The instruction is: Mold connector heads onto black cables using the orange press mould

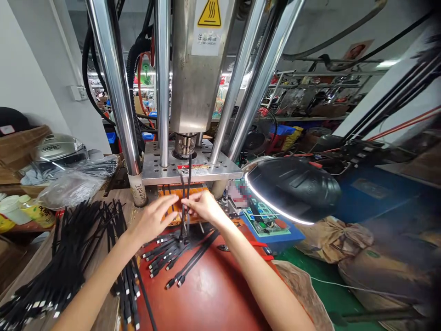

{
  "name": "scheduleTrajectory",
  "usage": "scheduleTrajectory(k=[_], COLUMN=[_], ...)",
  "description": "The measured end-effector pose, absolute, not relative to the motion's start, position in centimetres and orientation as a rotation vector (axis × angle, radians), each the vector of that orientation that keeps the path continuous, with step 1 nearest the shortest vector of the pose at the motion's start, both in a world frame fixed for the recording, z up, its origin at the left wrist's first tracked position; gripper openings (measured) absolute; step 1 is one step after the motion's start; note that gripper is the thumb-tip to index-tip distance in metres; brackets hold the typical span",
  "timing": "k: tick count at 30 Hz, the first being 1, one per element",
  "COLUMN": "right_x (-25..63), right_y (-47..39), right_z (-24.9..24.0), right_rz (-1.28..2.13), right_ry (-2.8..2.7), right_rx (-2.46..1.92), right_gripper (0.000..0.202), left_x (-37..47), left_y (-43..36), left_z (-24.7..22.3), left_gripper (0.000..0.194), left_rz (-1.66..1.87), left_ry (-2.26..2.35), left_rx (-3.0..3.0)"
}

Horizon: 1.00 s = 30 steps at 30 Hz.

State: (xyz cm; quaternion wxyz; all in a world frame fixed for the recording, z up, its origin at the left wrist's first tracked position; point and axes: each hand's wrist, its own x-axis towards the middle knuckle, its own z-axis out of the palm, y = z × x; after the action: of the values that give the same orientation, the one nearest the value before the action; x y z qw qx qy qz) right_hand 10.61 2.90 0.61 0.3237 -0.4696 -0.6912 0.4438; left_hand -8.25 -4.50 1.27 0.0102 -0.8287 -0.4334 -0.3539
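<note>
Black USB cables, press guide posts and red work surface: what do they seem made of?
Black USB cables: probably matte plastic or rubber sheathing, from their dull black; shiny plug tips suggest metal.
Guide posts: polished metal, likely chromed steel, from mirror-like streaks.
Red work surface: smooth, semi-gloss, showing soft glare; perhaps rubber or plastic.

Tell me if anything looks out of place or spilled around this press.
No spill shows. The helmet at left, behind a plastic bag, looks odd in a workshop. Black cables fan unevenly across the red surface, without clear damage.
</note>
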Motion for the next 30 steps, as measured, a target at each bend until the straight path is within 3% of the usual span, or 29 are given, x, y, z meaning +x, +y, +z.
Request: scheduleTrajectory(k=[6,11,18,24,30], right_x=[8.8,7.9,11.3,14.1,13.7], right_y=[7.9,9.8,3.9,-2.2,-1.8], right_z=[0.4,0.3,-0.2,-2.6,-1.5], right_rz=[1.08,0.985,0.597,0.07,0.038], right_ry=[-1.781,-1.847,-1.944,-2.418,-2.581], right_rx=[-1.211,-1.174,-1.006,-0.838,-1.063], right_gripper=[0.032,0.032,0.012,0.028,0.049], left_x=[-8.5,-7.8,-6.5,-4.7,-4.2], left_y=[-5.2,-4.9,-6.1,-6.8,-6.5], left_z=[-1.2,-1.3,-1.5,-1.4,-1.1], left_gripper=[0.04,0.039,0.047,0.06,0.063], left_rz=[-0.709,-0.626,-0.52,-0.458,-0.391], left_ry=[-1.227,-1.243,-1.403,-1.536,-1.657], left_rx=[-2.779,-2.8,-2.63,-2.489,-2.47])
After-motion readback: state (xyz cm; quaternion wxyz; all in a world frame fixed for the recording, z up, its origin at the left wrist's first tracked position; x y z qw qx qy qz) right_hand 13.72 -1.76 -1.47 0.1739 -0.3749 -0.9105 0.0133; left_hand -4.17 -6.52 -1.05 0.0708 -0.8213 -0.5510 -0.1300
